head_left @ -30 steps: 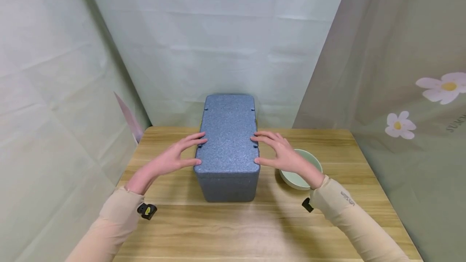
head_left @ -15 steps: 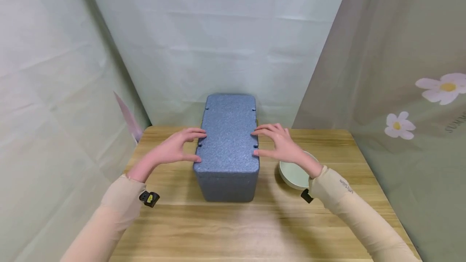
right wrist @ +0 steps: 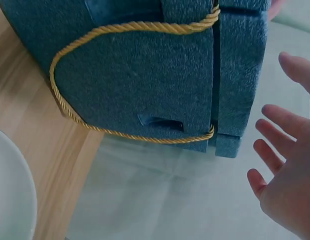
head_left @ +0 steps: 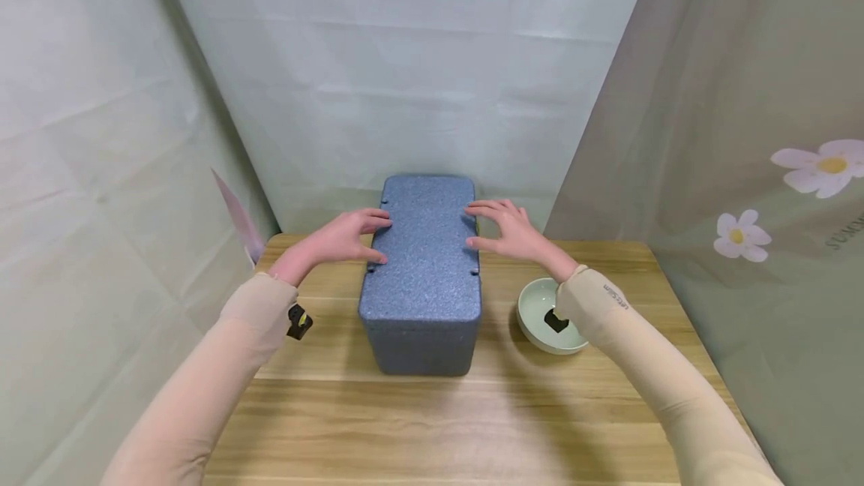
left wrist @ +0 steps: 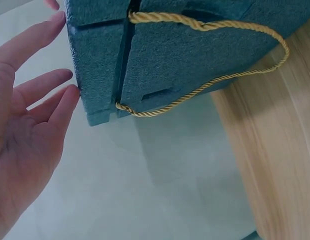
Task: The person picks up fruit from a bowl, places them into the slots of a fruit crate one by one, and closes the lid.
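A blue speckled foam box (head_left: 421, 347) with its lid (head_left: 425, 268) on stands on the wooden table. My left hand (head_left: 343, 237) is at the lid's left edge, fingers spread and gently bent; in the left wrist view its fingertips (left wrist: 70, 94) are at or very near the lid's side. On the opposite edge is my right hand (head_left: 516, 235), its fingers relaxed; the right wrist view shows them (right wrist: 270, 152) apart from the lid. Neither hand grips anything. Yellow twisted rope handles (left wrist: 195, 92) hang along both sides of the box.
A pale green bowl (head_left: 536, 298) stands on the table (head_left: 405, 433) right of the box, partly behind my right sleeve and wrist camera. Pale curtains (head_left: 405, 96) enclose the table at the back and sides; the right one (head_left: 709, 133) carries printed flowers.
Both hands have shifted away from me along the lid's edges, from its near part to about its middle. The box and bowl have stayed put.
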Motion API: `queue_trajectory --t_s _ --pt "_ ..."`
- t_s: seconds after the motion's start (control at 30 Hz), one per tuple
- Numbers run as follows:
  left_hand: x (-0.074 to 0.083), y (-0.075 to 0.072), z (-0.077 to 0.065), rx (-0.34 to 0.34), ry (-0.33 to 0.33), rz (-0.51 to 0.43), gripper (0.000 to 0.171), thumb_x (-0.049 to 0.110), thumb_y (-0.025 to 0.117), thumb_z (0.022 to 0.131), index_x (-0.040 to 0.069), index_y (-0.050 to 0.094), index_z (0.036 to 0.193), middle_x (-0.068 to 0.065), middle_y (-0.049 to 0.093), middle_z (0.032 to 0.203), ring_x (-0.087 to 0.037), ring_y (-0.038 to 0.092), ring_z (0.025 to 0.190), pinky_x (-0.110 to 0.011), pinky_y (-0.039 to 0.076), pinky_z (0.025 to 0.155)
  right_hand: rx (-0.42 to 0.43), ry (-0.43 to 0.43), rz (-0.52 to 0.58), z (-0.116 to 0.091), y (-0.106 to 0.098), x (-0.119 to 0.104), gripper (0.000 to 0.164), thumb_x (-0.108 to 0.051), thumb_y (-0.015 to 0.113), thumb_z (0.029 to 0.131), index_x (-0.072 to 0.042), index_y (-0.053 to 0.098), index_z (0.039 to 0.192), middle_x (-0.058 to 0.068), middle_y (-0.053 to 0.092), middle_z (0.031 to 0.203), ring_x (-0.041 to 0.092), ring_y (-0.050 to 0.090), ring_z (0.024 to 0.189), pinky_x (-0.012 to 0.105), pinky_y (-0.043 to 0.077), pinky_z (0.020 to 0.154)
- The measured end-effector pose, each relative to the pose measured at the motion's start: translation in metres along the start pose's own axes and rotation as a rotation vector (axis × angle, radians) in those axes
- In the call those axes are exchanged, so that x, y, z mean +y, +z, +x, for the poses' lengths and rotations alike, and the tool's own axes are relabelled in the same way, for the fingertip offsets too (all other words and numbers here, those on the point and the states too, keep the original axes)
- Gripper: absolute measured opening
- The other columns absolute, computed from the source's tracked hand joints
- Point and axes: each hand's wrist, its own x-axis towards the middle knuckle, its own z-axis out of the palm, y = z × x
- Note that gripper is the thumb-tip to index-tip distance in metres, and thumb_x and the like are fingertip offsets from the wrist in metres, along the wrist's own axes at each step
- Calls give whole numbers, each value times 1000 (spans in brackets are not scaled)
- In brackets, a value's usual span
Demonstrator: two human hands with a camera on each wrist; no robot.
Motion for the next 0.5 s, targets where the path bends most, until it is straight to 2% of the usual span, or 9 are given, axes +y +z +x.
queue_trajectory --t_s 0.23,0.5 --pt "0 -6 16 -62 -49 1 82 25 80 82 -5 40 147 -23 29 160 -43 48 135 -49 38 113 -92 12 -38 16 1 5 71 -43 67 90 -13 43 150 9 35 160 32 30 147 54 26 105" --pt "5 -10 19 -113 -92 -31 86 25 80 83 -2 35 151 -21 23 162 -43 42 140 -48 35 115 -178 21 -42 19 -3 8 77 -46 66 90 -14 36 154 7 25 165 32 24 152 57 24 106"
